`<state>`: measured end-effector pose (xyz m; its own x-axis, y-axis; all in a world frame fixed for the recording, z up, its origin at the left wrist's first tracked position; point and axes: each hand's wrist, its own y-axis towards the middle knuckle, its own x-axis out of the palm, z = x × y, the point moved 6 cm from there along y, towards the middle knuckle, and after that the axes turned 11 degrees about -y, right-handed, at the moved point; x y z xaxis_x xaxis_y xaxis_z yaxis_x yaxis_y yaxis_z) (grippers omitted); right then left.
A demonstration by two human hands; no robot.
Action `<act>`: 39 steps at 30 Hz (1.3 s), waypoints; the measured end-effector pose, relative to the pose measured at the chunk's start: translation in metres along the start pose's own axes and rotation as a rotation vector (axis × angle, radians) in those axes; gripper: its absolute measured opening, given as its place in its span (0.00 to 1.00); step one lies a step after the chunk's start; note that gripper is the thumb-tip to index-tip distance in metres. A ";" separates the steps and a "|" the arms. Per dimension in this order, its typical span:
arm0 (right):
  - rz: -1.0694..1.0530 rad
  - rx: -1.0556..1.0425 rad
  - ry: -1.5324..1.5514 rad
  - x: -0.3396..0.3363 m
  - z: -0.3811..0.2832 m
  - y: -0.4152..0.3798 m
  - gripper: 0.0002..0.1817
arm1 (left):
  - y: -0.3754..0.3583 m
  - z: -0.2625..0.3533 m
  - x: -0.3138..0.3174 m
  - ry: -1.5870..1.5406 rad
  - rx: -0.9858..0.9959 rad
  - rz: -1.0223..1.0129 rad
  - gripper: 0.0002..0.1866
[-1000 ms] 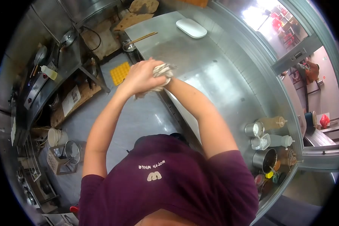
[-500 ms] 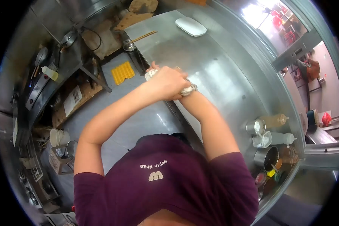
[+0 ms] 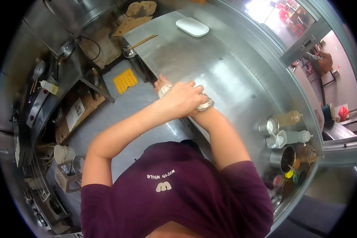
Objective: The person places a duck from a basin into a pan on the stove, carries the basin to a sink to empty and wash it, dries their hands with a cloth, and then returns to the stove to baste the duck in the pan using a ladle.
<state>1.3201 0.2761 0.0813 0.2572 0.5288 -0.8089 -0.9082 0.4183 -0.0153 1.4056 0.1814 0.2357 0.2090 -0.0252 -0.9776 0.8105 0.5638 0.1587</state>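
A crumpled whitish cloth (image 3: 206, 104) is bunched between my two hands, over the front edge of the steel counter (image 3: 234, 89). Closed on it from above is my left hand (image 3: 182, 97), with a ring on one finger. My right hand (image 3: 160, 82) lies mostly hidden beneath the left; its fingers show past the far end of the cloth and appear curled round it. My forearms cross at the wrists. Cloth shows at both sides of the left hand.
A white dish (image 3: 192, 27) and chopsticks (image 3: 142, 44) lie toward the counter's far end. Squeeze bottles (image 3: 297, 137) and a metal pot (image 3: 282, 159) stand at right. On the floor is a yellow egg tray (image 3: 125, 81). A stove (image 3: 39, 97) runs along the left.
Both hands, with the cloth between them, have shifted slightly right and toward my body. The left fingers have moved on the cloth. The whole view has turned a little.
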 end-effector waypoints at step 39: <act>-0.097 0.377 0.257 0.035 0.051 0.024 0.09 | -0.008 0.006 -0.030 -1.183 -0.039 0.276 0.16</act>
<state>1.3235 0.3421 0.0828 0.2017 0.2941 -0.9343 -0.6881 0.7213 0.0785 1.3960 0.1721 0.2644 0.7587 -0.6267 -0.1778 0.6470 0.6932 0.3176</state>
